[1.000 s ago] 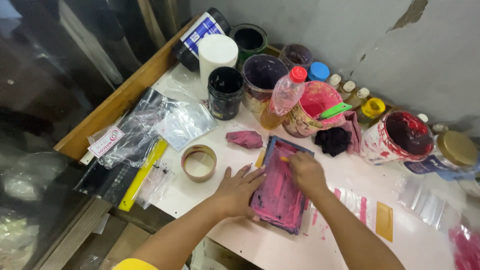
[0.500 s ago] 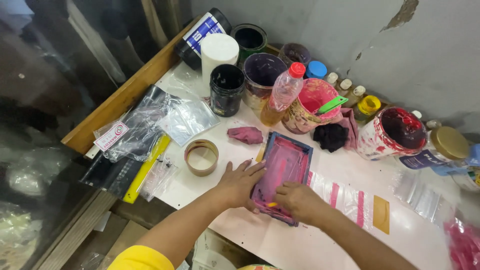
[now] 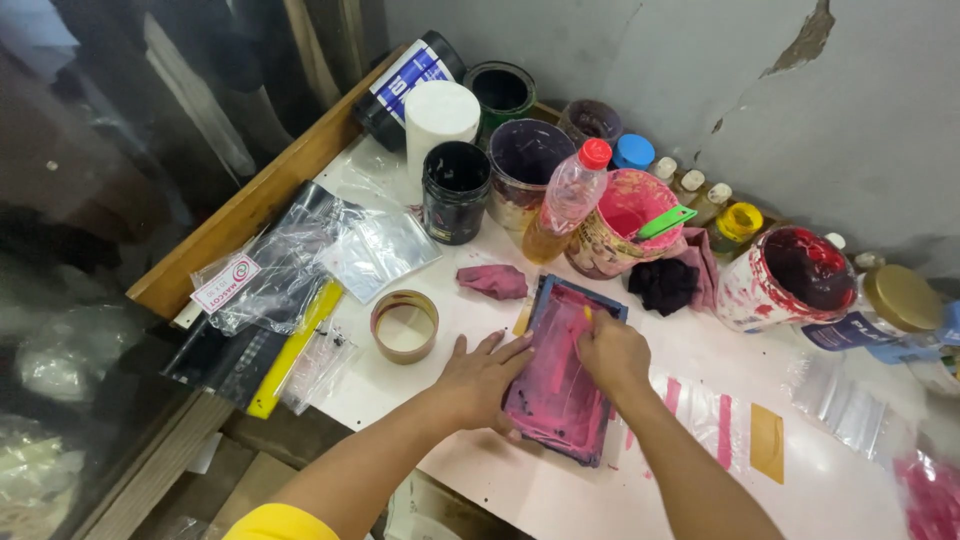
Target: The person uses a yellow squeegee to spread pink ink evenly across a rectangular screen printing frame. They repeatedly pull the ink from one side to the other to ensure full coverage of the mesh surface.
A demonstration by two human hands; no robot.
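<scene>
clear bags (image 3: 300,262), red-white label (image 3: 225,284)

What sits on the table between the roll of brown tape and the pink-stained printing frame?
In the head view, the person's left hand lies flat between the brown tape roll and the small pink-stained frame, touching the frame's edge.

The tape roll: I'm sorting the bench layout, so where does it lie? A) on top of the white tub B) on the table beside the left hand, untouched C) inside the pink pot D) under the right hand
B: the tape roll lies flat on the table, just clear of the left hand, which presses the pink frame.
</scene>
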